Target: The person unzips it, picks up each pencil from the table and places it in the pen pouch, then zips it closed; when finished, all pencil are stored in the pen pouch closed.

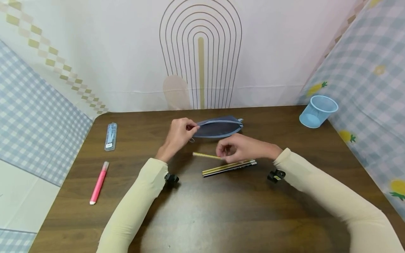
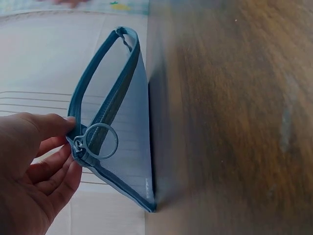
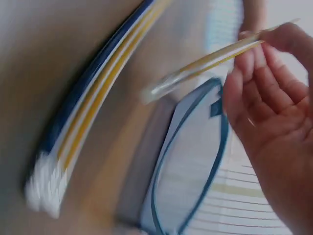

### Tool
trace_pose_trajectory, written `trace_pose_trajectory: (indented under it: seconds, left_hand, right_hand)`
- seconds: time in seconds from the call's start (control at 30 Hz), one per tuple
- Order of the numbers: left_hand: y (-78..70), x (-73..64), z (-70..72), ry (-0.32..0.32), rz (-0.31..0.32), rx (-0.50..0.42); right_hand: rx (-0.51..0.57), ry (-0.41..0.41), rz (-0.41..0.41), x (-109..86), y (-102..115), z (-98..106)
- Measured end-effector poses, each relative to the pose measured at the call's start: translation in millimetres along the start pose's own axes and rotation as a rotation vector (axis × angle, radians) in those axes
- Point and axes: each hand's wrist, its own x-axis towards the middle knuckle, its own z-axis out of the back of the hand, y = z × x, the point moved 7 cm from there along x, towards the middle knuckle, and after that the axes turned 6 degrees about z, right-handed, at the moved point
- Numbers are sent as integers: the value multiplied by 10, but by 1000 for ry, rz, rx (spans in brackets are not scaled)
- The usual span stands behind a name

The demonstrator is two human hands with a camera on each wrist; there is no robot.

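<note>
A yellow-striped pencil (image 1: 207,155) was pinched between the thumb and fingertips of the right hand (image 1: 238,147). It projected leftward from them above the worktop (image 1: 202,218), on the near side of a blue mesh zip pouch (image 1: 218,129). In the head view the right hand covered the pencil's other end; in the right wrist view the whole length appeared, though its pale end was blurred.

The pouch lay near the middle of the worktop's far edge, its long mouth parted. The left hand (image 1: 180,133) gripped its left corner between thumb and fingers, beside the ring pull (image 2: 117,142); those fingers partly hid the corner, and the left edge of the left wrist view cut off part of the hand.

Just nearer than the right hand, a bundle of pencils (image 1: 227,168), dark and yellow-striped, lay side by side, pale ends toward the worktop's right edge. The hand overlapped part of the bundle, and the exact count could not be made out.

Farther out, a pink marker (image 1: 99,183) lay near the worktop's left edge, and a slim clear case (image 1: 110,137) lay toward the far left corner, its label too small to read. A light-blue cup (image 1: 316,114) stood at the far right corner. Both cream sleeves (image 1: 136,203) ran out of the head view at its lower edge.
</note>
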Motion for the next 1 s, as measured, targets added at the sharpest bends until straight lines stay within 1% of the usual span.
trace_pose_trajectory:
  seconds: [0.07,0.1,0.17,0.23,0.27,0.33,0.4,0.47,0.53,0.6,0.77,0.87,1.0]
  left_hand:
    - [8,3,18,-4,4,-3]
    - [10,3,25,-4,7,-2]
    - [15,-3,30,2,13,-4]
    - [23,-8,24,9,20,4]
    - [26,-12,18,12,23,8]
    - [32,-15,4,19,24,15]
    - [36,-15,-12,24,24,18]
    - [37,-15,-19,25,20,17]
    - [37,-11,-22,24,17,11]
    - [35,-8,-19,20,14,9]
    - [24,3,-8,12,4,6]
    - [11,9,-7,15,-1,3]
    - [-1,19,-16,23,-1,3]
  right_hand:
    - [254,0,-39,-5,17,1]
    - [368,1,-77,-10,-2,-12]
    - [565,-7,-184,-18,-101,-64]
    - [754,-42,-307,-31,-251,-136]
    - [862,-76,-371,-40,-328,-172]
    - [1078,-189,-482,-57,-467,-222]
    - [1279,-319,-556,-71,-564,-244]
    - [1440,-447,-604,-83,-632,-236]
    - [1547,-543,-630,-80,-686,-213]
    - [1625,-621,-654,-79,-731,-184]
    - [1739,-770,-702,-73,-823,-122]
    - [1778,-829,-726,-50,-845,-116]
    - [1813,-848,-701,23,-831,-109]
